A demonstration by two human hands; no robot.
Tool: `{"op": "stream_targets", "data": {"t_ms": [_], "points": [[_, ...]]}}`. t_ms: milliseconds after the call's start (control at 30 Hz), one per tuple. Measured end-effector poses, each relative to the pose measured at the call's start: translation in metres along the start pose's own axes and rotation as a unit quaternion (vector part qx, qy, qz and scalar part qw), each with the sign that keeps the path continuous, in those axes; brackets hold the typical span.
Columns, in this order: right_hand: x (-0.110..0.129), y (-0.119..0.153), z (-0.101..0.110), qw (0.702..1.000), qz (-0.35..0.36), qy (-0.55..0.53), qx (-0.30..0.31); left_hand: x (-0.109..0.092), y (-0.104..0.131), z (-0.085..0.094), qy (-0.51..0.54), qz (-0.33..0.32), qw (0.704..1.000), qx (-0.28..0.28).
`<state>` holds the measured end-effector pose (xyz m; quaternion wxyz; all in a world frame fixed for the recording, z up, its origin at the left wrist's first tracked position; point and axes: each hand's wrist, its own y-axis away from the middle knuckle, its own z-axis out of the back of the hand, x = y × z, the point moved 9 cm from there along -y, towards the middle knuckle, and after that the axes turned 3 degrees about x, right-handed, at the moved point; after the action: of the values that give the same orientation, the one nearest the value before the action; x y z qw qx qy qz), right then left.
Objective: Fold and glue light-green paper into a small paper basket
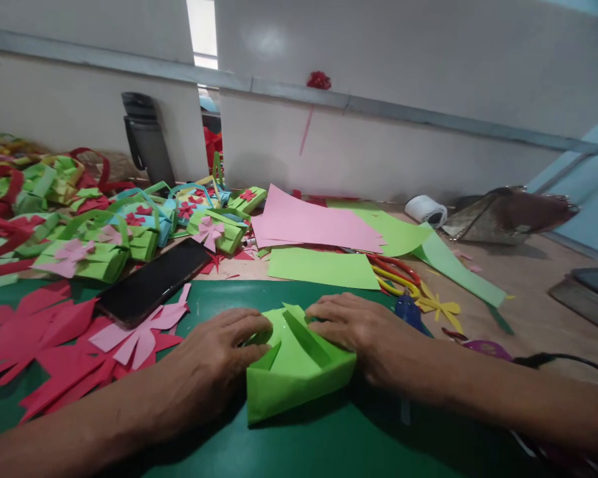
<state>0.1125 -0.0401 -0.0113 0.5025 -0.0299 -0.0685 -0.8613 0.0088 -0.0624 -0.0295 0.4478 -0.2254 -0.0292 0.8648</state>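
A bright green folded paper box (299,392) rests on the dark green mat (219,431), its top flaps partly raised. My left hand (229,348) grips its left side with curled fingers, the thumb near a corner flap. On the far right side, my right hand (346,328) has its fingers bent over the paper edge. Left of my left hand lie red paper flower cut-outs (30,332) and a pink paper flower (142,332). Just beyond my right hand is a blue-handled tool (407,311), partly hidden by the arm.
Finished-looking paper bags (92,255) pile up at the left behind a black phone (154,279). A dark bottle (149,143) stands by the partition. Pink sheets (313,222) and green sheets (323,267) lie ahead. At right are a white roll (426,210), a pouch (498,216) and a yellow paper flower (438,305).
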Motion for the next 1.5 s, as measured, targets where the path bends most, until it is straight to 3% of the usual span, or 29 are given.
{"op": "stream_targets", "data": {"t_ms": [167,367,567,833,1033,1200,1367,1500], "points": [[0.004,0.004,-0.011,1.0,0.0,0.007,-0.009,-0.002,-0.009,0.004,0.047,-0.026,0.999,0.007],[0.009,0.01,-0.026,0.999,-0.005,0.048,-0.012,-0.005,-0.004,0.01,0.041,-0.073,0.996,-0.032],[0.014,0.014,-0.033,0.994,0.02,0.107,-0.023,-0.002,0.003,0.006,-0.016,-0.056,0.998,-0.006],[0.02,0.03,-0.033,0.991,0.061,0.113,-0.023,-0.014,0.0,0.026,-0.047,-0.032,0.998,0.004],[0.014,0.031,-0.031,0.999,0.04,0.023,0.0,-0.004,0.007,0.013,-0.012,-0.001,1.0,0.026],[0.02,0.029,-0.029,0.995,0.072,0.071,-0.019,0.0,0.007,0.007,-0.023,-0.017,0.999,0.042],[0.02,0.017,-0.034,0.989,0.092,0.108,0.029,-0.003,0.007,0.008,-0.034,-0.047,0.998,0.022],[0.016,0.009,-0.03,0.989,0.088,0.115,0.004,0.0,0.01,0.002,-0.024,-0.041,0.998,0.035]]}}
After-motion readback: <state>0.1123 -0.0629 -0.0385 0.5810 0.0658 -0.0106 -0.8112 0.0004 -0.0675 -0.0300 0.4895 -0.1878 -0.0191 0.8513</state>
